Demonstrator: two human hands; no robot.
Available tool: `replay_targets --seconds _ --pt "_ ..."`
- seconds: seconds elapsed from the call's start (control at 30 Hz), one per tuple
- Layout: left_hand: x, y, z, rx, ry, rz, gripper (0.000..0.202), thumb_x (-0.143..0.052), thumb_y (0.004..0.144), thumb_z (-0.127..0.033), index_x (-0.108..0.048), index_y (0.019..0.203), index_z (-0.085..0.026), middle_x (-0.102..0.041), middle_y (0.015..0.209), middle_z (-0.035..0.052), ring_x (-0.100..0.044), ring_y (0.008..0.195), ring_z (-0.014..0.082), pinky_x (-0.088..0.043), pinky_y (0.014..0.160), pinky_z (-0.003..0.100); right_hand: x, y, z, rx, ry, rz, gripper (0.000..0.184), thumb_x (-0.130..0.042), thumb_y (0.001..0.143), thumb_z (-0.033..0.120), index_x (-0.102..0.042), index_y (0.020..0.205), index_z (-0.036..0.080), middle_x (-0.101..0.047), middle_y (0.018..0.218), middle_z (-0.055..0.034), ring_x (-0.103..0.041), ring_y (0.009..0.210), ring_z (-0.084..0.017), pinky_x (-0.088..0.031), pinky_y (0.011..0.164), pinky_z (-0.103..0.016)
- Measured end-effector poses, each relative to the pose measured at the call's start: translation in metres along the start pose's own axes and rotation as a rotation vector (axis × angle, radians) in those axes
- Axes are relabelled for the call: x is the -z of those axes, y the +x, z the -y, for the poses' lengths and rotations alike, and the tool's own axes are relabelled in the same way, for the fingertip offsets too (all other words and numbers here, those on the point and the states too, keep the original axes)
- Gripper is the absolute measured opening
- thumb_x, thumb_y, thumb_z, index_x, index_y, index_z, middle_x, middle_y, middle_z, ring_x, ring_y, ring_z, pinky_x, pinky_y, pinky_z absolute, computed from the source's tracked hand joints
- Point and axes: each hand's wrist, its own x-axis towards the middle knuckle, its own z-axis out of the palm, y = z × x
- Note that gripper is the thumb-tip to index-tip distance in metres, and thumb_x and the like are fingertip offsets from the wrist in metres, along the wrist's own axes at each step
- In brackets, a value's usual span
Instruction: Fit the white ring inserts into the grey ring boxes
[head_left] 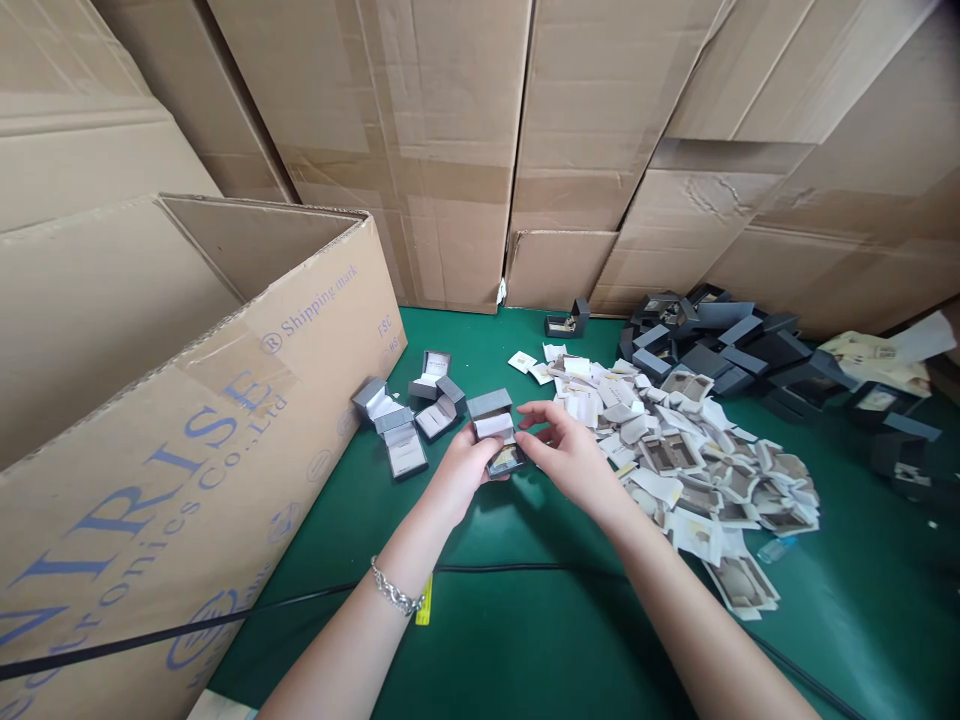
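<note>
A small dark grey jewelry box (491,404) with its lid raised is in my left hand (463,468). My left thumb lies over the front of the box, and the fingers support it from below. A pale insert shows inside, with something yellowish beneath it that is too small to name. My right hand (564,452) is at the box's right edge, thumb and fingers curved and apart, with the thumb tip at or very near the rim. Just to the left, several similar opened boxes (406,452) with white linings sit on the green table (517,640).
A large printed carton (300,340) stands at the left. White and grey inserts (679,450) are heaped at right, with dark boxes (739,345) piled behind. One open dark box (568,322) sits farther back. A black cable (525,567) crosses the table; cardboard (420,120) walls the back.
</note>
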Motion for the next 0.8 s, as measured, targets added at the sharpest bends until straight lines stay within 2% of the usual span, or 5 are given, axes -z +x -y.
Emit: replay_targets --seconds 0.13,0.27,0.57,0.67,0.8 --pt "-0.0014 0.0008 0.0015 -0.002 0.040 0.013 0.037 -0.057 0.076 -0.027 -0.054 0.113 -0.021 -0.064 0.102 0.0072 -0.061 0.080 0.0143 -0.046 0.061 0.021 -0.0016 -0.0011 -0.0007 0.099 -0.154 -0.061 0.018 -0.055 0.075 0.033 -0.058 0.088 0.020 -0.060 0.080 -0.0004 -0.051 0.060 -0.011 -0.042 0.057 -0.025" --pt "-0.0016 0.0022 0.0043 0.000 0.041 0.004 0.038 -0.058 0.075 -0.026 -0.055 0.112 -0.021 -0.065 0.103 0.0070 -0.061 0.081 0.0147 -0.046 0.063 0.022 -0.0007 -0.0007 -0.0030 0.109 -0.310 -0.033 0.021 -0.054 0.078 0.037 -0.064 0.089 0.022 -0.058 0.068 0.0018 -0.047 0.054 -0.011 -0.037 0.053 -0.025" --pt "-0.0018 0.0044 0.0062 -0.059 0.080 -0.064 0.041 -0.061 0.071 -0.026 -0.056 0.111 -0.020 -0.064 0.109 0.0064 -0.060 0.095 0.0189 -0.046 0.074 0.025 0.0009 0.0003 -0.0047 0.019 -0.017 0.038 0.021 -0.062 0.073 0.040 -0.057 0.075 0.020 -0.050 0.057 0.0049 -0.043 0.052 -0.009 -0.034 0.049 -0.021" --pt "-0.0015 0.0042 0.0063 -0.102 0.088 -0.060 0.039 -0.059 0.072 -0.024 -0.057 0.110 -0.018 -0.064 0.110 0.0074 -0.060 0.097 0.0190 -0.046 0.078 0.026 0.0008 -0.0035 -0.0034 0.165 -0.189 -0.043 0.016 -0.059 0.078 0.036 -0.058 0.080 0.021 -0.048 0.057 0.0051 -0.042 0.051 -0.009 -0.033 0.049 -0.020" --pt "-0.0009 0.0044 0.0084 -0.122 0.086 -0.032 0.037 -0.057 0.069 -0.017 -0.057 0.106 -0.018 -0.065 0.107 0.0061 -0.060 0.094 0.0183 -0.047 0.077 0.026 -0.0028 -0.0090 -0.0025 0.440 -0.658 -0.089 0.018 -0.045 0.088 0.029 -0.061 0.095 0.023 -0.059 0.068 0.0017 -0.048 0.053 -0.009 -0.025 0.046 -0.021"
